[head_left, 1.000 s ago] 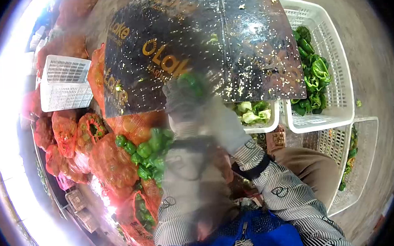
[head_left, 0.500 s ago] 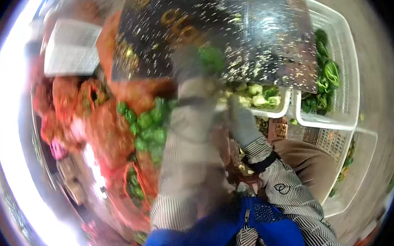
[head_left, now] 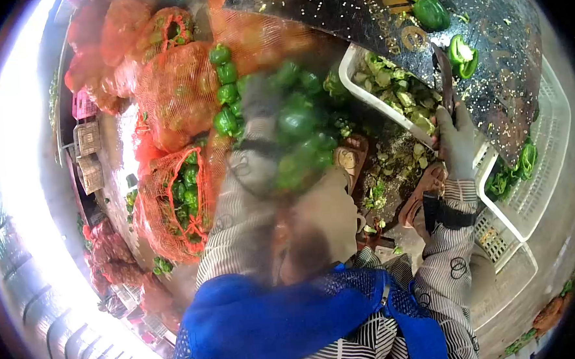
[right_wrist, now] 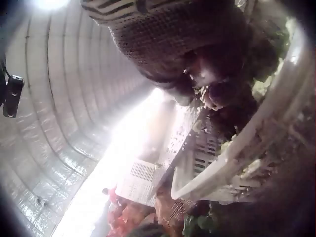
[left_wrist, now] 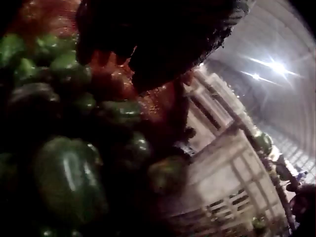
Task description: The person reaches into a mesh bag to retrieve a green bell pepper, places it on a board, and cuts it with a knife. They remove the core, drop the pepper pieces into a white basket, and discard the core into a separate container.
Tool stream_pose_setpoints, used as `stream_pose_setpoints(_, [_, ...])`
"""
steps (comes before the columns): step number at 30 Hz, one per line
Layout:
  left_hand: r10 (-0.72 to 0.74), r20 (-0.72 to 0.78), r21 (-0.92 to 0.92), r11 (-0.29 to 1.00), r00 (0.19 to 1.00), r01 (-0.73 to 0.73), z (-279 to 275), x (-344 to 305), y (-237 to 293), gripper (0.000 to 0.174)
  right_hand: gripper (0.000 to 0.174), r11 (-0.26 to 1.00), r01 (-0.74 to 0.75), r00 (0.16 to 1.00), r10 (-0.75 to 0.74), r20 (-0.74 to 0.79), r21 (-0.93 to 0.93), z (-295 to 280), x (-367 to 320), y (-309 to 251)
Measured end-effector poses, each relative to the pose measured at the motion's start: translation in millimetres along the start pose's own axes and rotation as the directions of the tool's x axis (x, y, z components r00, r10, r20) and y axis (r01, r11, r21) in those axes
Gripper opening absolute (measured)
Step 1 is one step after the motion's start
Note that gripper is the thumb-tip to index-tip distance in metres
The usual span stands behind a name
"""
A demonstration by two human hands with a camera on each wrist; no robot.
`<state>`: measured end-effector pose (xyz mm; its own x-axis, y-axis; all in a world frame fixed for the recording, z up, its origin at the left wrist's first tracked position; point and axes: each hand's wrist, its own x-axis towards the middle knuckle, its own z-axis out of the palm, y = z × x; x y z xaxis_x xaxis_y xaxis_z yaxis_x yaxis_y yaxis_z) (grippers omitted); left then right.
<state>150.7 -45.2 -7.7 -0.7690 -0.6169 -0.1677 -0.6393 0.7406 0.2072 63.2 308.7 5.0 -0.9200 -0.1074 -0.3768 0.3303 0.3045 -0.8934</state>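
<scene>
My gloved left hand [head_left: 258, 98] is blurred over a pile of green bell peppers [head_left: 297, 122] beside the orange mesh sacks. In the left wrist view its dark fingers [left_wrist: 143, 69] reach down above the peppers [left_wrist: 71, 180], holding nothing visible. My gloved right hand [head_left: 456, 135] grips a knife [head_left: 445, 77] with its dark blade pointing away from me, at the edge of a crate of pepper scraps. On the black board [head_left: 357, 26] lie a whole green bell pepper [head_left: 430, 13] and a cut pepper piece [head_left: 463, 56].
The white scrap crate [head_left: 377, 100] sits under the board's near edge. Another white crate [head_left: 549, 146] with cut peppers stands at right. Orange mesh sacks [head_left: 175, 88] fill the left side. Scraps [head_left: 394, 174] cover the floor between my sandals [head_left: 421, 192].
My left hand has gone from the board, where a green pepper showed beside it, to the pepper pile. My view has swung, and the right hand's knife now shows.
</scene>
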Motion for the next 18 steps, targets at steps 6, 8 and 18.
stream_pose_setpoints(6, [-0.059,0.135,0.372,0.928,0.989,0.005,71,-44,-66,0.078,0.039,0.971,-0.099,0.994,0.106,-0.019,0.217,0,-32,29])
stream_pose_setpoints(8, [-0.134,0.07,0.175,0.977,0.989,0.12,71,-30,-70,0.079,0.042,0.984,-0.049,0.99,0.07,-0.122,0.169,0,-44,15])
stream_pose_setpoints(18, [0.47,-0.041,-0.653,0.655,0.882,-0.379,-22,12,152,0.054,0.057,0.969,0.241,0.969,-0.243,-0.041,-0.045,13,-40,-51])
